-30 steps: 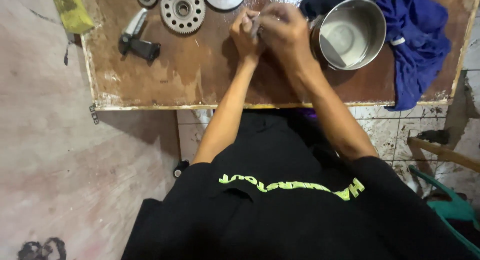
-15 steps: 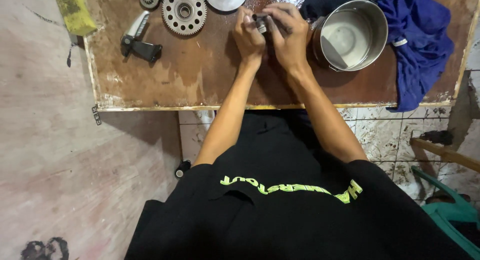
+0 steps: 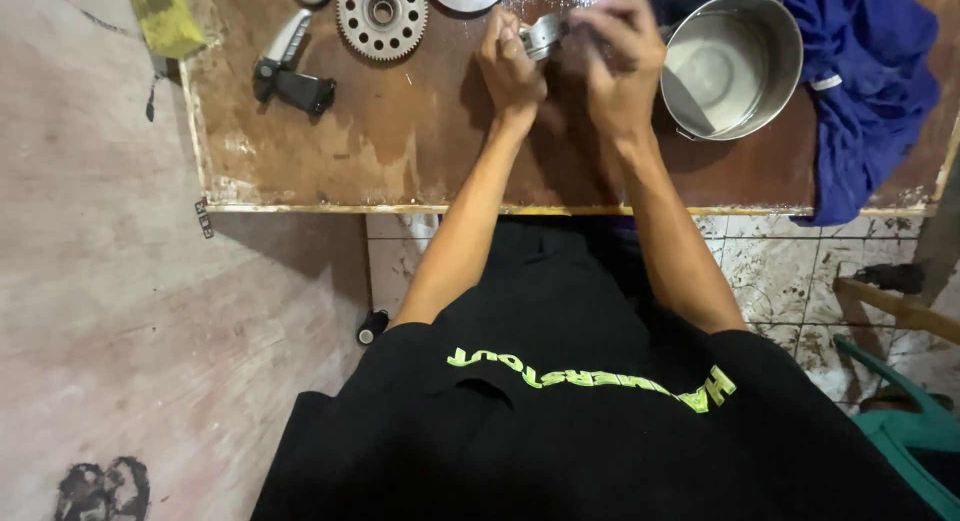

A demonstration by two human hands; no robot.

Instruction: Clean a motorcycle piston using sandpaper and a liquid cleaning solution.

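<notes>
Both forearms reach to twelve o'clock; the left hand (image 3: 510,71) and right hand (image 3: 622,66) pinch a small silvery metal part (image 3: 543,35) together above the worn brown wooden board (image 3: 400,151), round steel bowl (image 3: 733,66) at three o'clock.

Small grey metal part (image 3: 543,36), shiny, curved like a short ring or sleeve; exact shape hard to tell. Held above wooden board (image 3: 400,151), pinched between fingertips of left hand (image 3: 510,71) and right hand (image 3: 622,66), mostly covered by fingers.
</notes>
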